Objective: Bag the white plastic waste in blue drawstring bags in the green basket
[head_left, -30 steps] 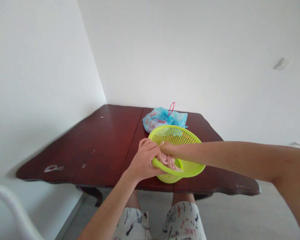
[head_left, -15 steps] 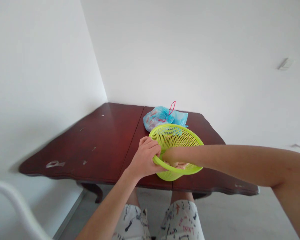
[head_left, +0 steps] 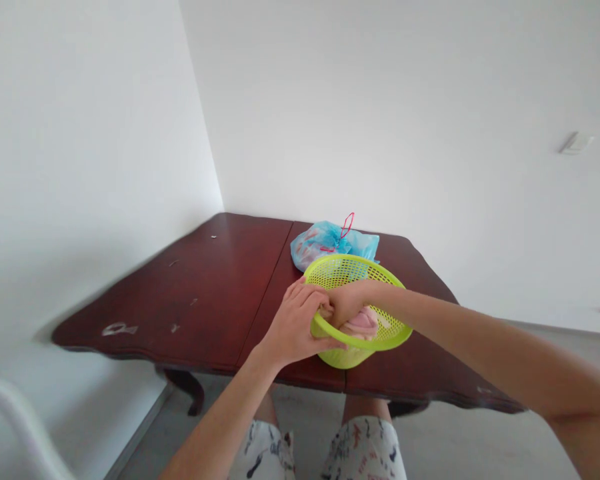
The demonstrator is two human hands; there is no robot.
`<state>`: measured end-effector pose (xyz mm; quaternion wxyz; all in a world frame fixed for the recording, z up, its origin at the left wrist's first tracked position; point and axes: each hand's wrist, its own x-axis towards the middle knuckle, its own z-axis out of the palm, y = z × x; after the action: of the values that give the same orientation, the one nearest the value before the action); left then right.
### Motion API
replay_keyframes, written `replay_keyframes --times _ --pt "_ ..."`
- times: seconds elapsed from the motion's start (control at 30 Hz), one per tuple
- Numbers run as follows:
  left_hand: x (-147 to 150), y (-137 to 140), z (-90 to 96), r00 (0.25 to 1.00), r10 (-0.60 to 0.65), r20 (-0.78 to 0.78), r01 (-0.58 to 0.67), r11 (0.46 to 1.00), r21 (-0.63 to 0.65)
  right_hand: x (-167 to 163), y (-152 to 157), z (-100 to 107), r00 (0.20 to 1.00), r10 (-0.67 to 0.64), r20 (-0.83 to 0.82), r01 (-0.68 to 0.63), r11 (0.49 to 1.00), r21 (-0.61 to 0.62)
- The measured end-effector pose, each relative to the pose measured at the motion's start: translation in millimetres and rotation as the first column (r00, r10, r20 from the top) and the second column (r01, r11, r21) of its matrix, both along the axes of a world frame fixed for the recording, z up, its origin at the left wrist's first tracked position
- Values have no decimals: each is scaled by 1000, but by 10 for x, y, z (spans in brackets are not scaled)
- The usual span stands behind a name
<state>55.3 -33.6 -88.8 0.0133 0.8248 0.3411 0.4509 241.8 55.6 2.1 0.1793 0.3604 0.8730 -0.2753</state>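
A yellow-green plastic basket (head_left: 399,338) with mesh sides stands near the front edge of the table. My left hand (head_left: 300,319) grips its left rim, fingers curled over the inside and thumb along the outside. Inside, close to my left fingers, is my right hand (head_left: 349,301), reaching down with its fingertips hidden. Beside it in the basket lies a pale pink, soft-looking bundle (head_left: 364,323), perhaps cloth. Whether my right hand holds any of it cannot be seen.
Behind the basket sits a blue plastic bag (head_left: 320,241) tied with a pink-red string (head_left: 348,225), its contents partly showing. The dark red wooden table (head_left: 205,287) has worn spots and stands against white walls. A blurred white curved bar (head_left: 17,420) is at lower left.
My right hand has lifted a little inside the basket and its forearm has dropped to a steeper slant. More of the pink bundle shows. My left hand still grips the rim.
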Motion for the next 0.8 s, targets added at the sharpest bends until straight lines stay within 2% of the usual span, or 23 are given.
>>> replay_keyframes --times 0.07,0.13,0.23,0.3,0.4,0.5,0.6,0.7,0.8 --pt "-10 0 -41 1000 14 9 -14 1000 20 177 10 207 999 3 -38 -1 999 53" --pt "-10 -3 -78 999 49 -14 -48 998 31 405 -55 428 976 -10 -218 42 989 140" --pt "22 -2 -146 996 75 -57 -72 996 55 730 -230 660 831 -21 -556 194 948 254" --pt "63 6 -207 995 92 -43 -88 993 84 876 -330 704 729 -15 -685 327 886 328" --pt "121 18 -296 993 111 -30 -107 988 116 962 -390 662 626 21 -780 487 770 412" --pt "108 5 -321 990 114 -79 -104 987 121 924 -358 651 548 109 -829 570 677 466" --pt "-7 -33 -236 992 45 -120 -28 990 141 800 -269 783 457 246 -855 622 598 505" --pt "-151 -57 -55 996 -33 -79 45 988 146 568 -185 1015 358 380 -853 625 581 521" --pt "-234 -32 175 982 -104 159 104 995 11 190 -174 1202 282 482 -829 583 601 548"
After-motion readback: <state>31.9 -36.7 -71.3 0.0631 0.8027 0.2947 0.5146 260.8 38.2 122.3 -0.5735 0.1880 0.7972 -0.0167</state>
